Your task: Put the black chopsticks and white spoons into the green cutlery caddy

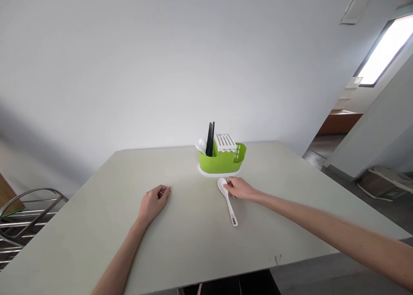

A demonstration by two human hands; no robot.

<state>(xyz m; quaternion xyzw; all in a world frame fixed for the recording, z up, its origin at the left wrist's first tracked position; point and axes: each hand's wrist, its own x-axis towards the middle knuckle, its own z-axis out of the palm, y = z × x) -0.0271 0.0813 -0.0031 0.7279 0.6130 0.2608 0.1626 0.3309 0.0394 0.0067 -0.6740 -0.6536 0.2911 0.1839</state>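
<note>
A white long-handled spoon slants across the tabletop, its bowl toward the rack and its handle pointing at me. My right hand is closed at the spoon's bowl, thumb and fingers on its right edge. My left hand rests on the table to the left, fingers curled and thumb against the index finger; whether anything small is between them I cannot make out. Beyond the right hand stands a green utensil rack on a white base. Black chopsticks and white spoons stand in its left part.
A white slotted piece sits on top of the rack. The pale table meets a white wall behind. A metal-framed rack or chair is at the left, and a bin-like container is on the floor at right.
</note>
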